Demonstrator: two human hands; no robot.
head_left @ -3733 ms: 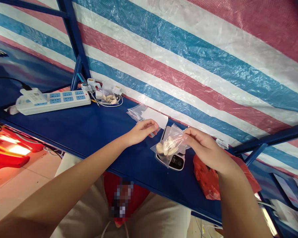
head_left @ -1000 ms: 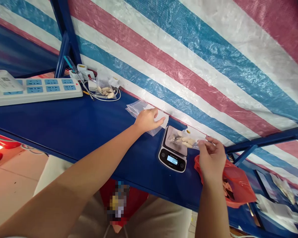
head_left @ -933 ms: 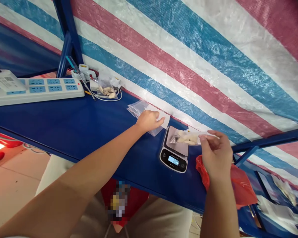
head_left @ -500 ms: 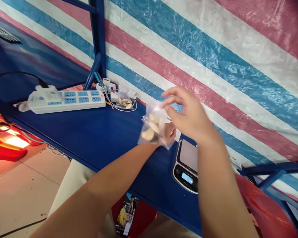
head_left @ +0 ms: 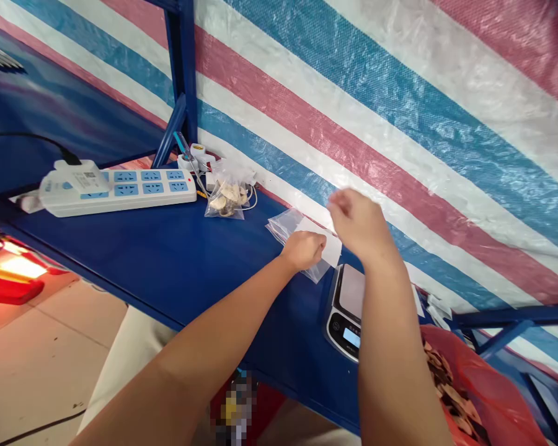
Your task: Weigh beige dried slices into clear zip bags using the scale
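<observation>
My left hand is closed in a fist over a few flat clear plastic bags and a white sheet of paper. Whatever its fingers hold, if anything, is hidden. Just beyond the kitchen scale, my right hand hangs in the air with bent fingers, its fingertips smeared by motion. The scale has a lit display and is partly covered by my right forearm. Clear bags with pale dried slices lie in a heap beside the power strip.
The white power strip with a black-corded plug sits at the back left, by a blue-handled screwdriver. A red plastic bag of brown pieces stands at the lower right. Blue frame posts and a striped sheet border the table.
The bag of pale slices that was in the air near my right hand now lies on the heap by the power strip. My right hand has moved lower, and its fingers have bent.
</observation>
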